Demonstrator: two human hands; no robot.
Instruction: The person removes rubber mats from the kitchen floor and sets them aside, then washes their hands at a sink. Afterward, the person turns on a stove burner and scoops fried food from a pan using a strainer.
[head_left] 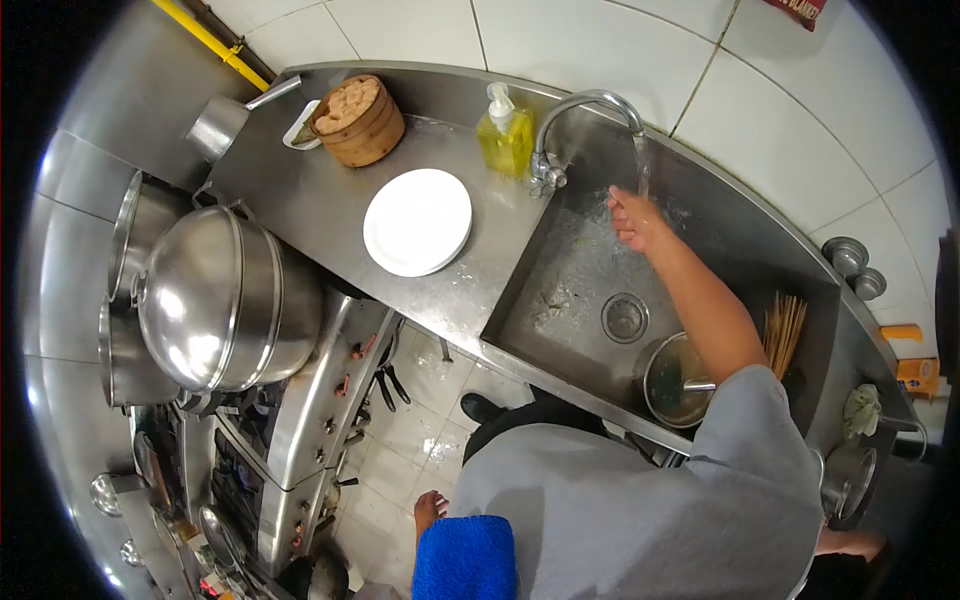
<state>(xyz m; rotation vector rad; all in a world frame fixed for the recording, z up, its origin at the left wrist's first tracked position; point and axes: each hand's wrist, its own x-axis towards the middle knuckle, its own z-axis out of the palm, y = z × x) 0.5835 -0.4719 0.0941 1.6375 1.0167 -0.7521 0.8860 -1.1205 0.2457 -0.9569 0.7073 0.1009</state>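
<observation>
My right hand (pixel 634 220) is stretched over the metal sink (pixel 575 270), beside the water running from the chrome faucet (pixel 600 97). Its fingers are curled in, and nothing shows in them. Low in the view, my left hand (pixel 430 508) hangs by my side, partly covered by a blue towel (pixel 465 558). How its fingers are held is not clear. Under my right forearm, a round metal pot (pixel 665 375) with a handle stands in the sink. A bundle of thin wooden sticks (pixel 785 328) leans near the sink's right end.
White plates (pixel 418 222), a bamboo steamer (pixel 362 120) holding pale food, and a yellow-green soap bottle (pixel 506 135) stand on the steel counter. A large domed steamer pot (pixel 215 300) is on the left above the stove (pixel 320 400). Another person's arm (pixel 850 543) shows at lower right.
</observation>
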